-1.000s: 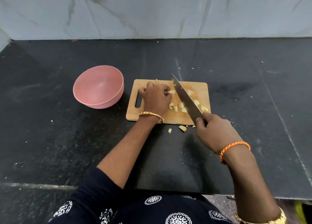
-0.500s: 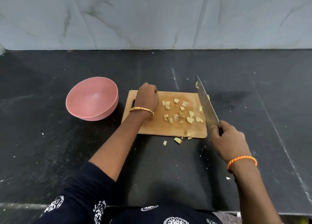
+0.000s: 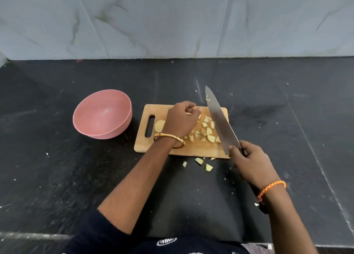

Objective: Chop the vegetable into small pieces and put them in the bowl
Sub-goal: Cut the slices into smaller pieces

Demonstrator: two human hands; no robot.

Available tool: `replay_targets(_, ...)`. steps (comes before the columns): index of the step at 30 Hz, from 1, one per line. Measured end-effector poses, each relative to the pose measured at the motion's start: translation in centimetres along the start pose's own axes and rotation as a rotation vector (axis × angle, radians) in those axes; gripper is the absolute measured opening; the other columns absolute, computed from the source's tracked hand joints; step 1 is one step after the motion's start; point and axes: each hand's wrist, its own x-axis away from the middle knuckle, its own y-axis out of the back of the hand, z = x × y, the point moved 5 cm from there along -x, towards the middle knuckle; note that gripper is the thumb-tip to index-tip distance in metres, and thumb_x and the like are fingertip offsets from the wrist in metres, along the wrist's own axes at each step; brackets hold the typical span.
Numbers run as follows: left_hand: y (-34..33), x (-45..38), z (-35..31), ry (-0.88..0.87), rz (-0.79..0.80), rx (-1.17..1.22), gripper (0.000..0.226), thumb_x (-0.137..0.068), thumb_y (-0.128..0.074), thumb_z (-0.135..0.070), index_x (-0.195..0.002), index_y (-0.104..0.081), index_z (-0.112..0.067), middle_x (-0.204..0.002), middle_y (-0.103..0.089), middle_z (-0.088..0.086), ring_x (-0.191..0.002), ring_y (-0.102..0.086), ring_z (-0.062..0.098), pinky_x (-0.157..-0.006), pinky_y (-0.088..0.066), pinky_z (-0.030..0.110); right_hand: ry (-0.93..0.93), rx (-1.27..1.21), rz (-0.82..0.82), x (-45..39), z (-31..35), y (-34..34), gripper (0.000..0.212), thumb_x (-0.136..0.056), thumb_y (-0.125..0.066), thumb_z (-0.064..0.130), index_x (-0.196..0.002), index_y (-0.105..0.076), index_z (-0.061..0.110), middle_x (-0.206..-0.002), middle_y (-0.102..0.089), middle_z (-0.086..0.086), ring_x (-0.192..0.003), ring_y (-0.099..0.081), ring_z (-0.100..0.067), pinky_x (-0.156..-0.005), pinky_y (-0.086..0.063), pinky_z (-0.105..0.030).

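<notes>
From my head camera, looking down, my right hand (image 3: 251, 162) is wrapped tight around the handle of a large steel-bladed kitchen knife (image 3: 220, 119) — fingers curled fully round it, forefinger up against the heel of the blade. The blade slants away from me over the right side of the rectangular wooden chopping board with a slot handle (image 3: 147, 144), its tip reaching past the board's far edge. A small scrap of vegetable clings to the blade near the tip.

My left hand (image 3: 182, 120) sits over the middle of the board with the fingers curled in; pale slivers show at the fingertips (image 3: 189, 110), so it seems to be pinching a bit of the vegetable, though how firmly I cannot tell. A gold bangle (image 3: 169, 139) circles that wrist, and a braided orange thread band (image 3: 272, 188) circles the right one.

The pale yellow chopped vegetable pieces (image 3: 207, 131) lie scattered on the board between my left hand and the blade. A larger uncut slice (image 3: 159, 126) rests beside the slot — partly hidden by my hand. A few stray pieces (image 3: 199, 161) have landed on the black stone countertop (image 3: 57, 177) just off the board's near edge.

The round pink plastic bowl (image 3: 102, 114) stands upright on the counter, just left of the board, nothing visible inside it.
</notes>
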Motion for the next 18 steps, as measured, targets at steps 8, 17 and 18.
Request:
replay_targets(8, -3.8, 2.4, -1.0, 0.402, 0.471, 0.929, 0.019, -0.087, -0.06, -0.009, -0.105, -0.058, -0.002, -0.097, -0.069, 0.011, -0.082, -0.069, 0.016, -0.075, -0.058, 0.028, -0.122, -0.598, 0.429, 1.1, 0.7, -2.5, 0.023, -0.098, -0.047, 0.019, -0.08, -0.052, 0.006, -0.048, -0.028, -0.002, -0.027, -0.022, -0.007, -0.031, -0.023, -0.012)
replay_targets(17, -2.2, 1.3, 1.7, 0.536, 0.391, 1.045, 0.014, -0.09, -0.051, 0.003, -0.098, -0.057, -0.007, -0.092, -0.063, 0.007, -0.085, -0.062, 0.015, -0.07, -0.058, 0.029, -0.2, -0.561, 0.392, 1.3, -1.0, -2.3, 0.024, -0.098, -0.047, 0.02, -0.082, -0.053, 0.005, -0.047, -0.031, 0.001, -0.029, -0.023, -0.008, -0.032, -0.022, -0.013)
replay_targets(18, -2.1, 1.3, 1.9, 0.554, 0.382, 1.07, 0.014, -0.089, -0.051, 0.005, -0.097, -0.059, -0.004, -0.09, -0.063, 0.008, -0.083, -0.062, 0.016, -0.069, -0.058, 0.027, -0.206, -0.564, 0.365, 1.1, -1.1, -2.1, 0.024, -0.098, -0.047, 0.02, -0.081, -0.052, 0.005, -0.047, -0.032, 0.001, -0.029, -0.023, -0.008, -0.032, -0.022, -0.013)
